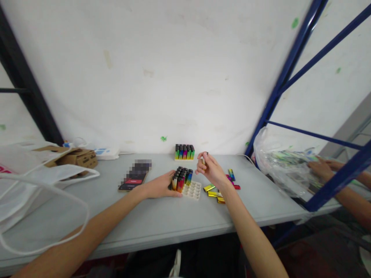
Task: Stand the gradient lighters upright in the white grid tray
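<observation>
A lighter [203, 159] is pinched between the thumb and fingertips of the right hand [210, 170], held above the table [162, 220] just behind a white tray [193, 191]. The tray's left half holds upright lighters [181, 179]. The left hand [159, 187] lies against that side, fingers loosely curled; whether it grips is unclear. Loose lighters [216, 191] lie right of the tray, a full pack [184, 152] by the wall, a phone [135, 178] to the left. Far right, a co-worker's hand [320, 168] touches a plastic bag [278, 166].
</observation>
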`<state>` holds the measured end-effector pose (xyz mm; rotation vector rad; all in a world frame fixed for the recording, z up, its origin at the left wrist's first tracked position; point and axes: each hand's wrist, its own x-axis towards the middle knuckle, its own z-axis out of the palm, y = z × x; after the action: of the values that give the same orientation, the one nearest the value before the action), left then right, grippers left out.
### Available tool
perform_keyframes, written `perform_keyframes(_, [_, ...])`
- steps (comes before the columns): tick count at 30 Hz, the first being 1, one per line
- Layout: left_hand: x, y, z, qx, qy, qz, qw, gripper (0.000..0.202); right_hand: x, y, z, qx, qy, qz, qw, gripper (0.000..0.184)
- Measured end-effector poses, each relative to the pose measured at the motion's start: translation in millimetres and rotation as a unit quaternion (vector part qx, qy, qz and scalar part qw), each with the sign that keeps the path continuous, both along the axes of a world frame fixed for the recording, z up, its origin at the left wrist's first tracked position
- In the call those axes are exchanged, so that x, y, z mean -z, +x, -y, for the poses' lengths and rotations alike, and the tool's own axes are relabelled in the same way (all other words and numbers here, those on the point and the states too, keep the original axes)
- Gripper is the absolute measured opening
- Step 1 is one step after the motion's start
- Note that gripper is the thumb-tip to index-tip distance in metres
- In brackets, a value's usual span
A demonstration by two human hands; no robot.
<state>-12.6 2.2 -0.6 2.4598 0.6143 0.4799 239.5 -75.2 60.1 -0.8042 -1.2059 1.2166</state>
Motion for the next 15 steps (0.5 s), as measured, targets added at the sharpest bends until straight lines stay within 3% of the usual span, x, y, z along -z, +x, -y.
perform_keyframes(6, [0.1,0.1,-0.4,-0.007,-0.01,-0.005,1.0,0.087,6.9,-5.4,-5.6,-0.012,-0.073,-0.021,0.997,0.069])
perform_keyframes(15, [1.5,-0.7,-1.5,-0.006,-0.013,-0.01,1.0,0.084,14.9,-11.8,-8.8,0.043,-0.107,0.0,0.993,0.049])
